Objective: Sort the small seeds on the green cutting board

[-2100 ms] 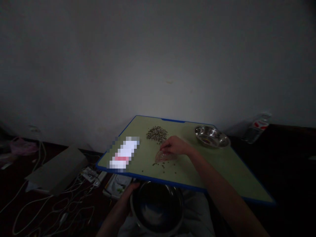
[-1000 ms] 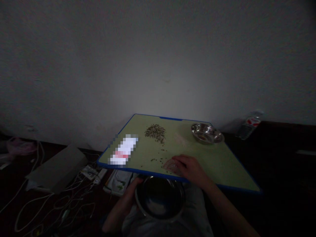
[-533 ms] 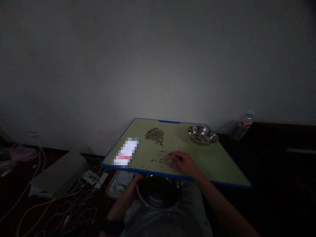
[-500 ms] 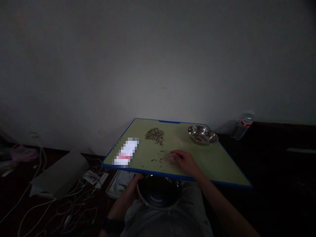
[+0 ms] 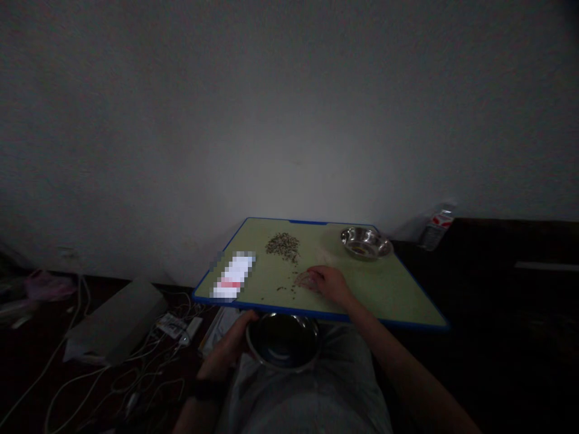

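Bowls: 2, far bowl [image 5: 377, 252], near bowl [image 5: 283, 354]
Dark pile [image 5: 283, 245]: 1
Plastic piece [image 5: 304, 279]: 1
Left hand [image 5: 237, 333]: curled, gripping near bowl
Right hand [image 5: 332, 283]: fingers pinching plastic piece

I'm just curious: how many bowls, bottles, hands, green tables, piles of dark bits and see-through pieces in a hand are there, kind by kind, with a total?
Bowls: 2 (held bowl, far bowl)
Hands: 2 (left hand, right hand)
Bottle: 1
Green table: 1
Pile: 1
See-through piece: 1
Total: 8
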Demonstrator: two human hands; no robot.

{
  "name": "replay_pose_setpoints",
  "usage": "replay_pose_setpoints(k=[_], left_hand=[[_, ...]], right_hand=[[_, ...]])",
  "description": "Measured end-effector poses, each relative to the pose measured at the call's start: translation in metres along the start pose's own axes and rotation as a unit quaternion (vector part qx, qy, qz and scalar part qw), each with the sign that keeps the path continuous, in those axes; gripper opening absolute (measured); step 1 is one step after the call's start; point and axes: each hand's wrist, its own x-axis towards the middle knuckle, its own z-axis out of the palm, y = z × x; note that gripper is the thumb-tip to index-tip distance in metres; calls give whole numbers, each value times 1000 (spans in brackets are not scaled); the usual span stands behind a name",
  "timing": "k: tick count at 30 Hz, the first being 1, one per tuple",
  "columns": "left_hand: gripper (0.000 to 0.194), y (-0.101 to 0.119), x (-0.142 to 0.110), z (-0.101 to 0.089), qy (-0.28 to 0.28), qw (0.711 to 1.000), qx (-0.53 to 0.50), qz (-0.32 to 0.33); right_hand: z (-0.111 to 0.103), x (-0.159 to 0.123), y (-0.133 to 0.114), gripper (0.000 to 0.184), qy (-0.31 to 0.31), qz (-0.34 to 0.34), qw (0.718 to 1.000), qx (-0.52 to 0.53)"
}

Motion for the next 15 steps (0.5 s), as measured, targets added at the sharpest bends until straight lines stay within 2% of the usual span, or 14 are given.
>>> replay_pose_setpoints(k=[6, 15], left_hand=[[20, -1, 2, -9, 5, 1000, 1, 11], [20, 4, -2, -7, -17, 1000, 1, 1]], right_hand=[[6, 5, -7, 29, -28, -43, 999, -4], [8, -24, -23, 29, -36, -106, 990, 84]])
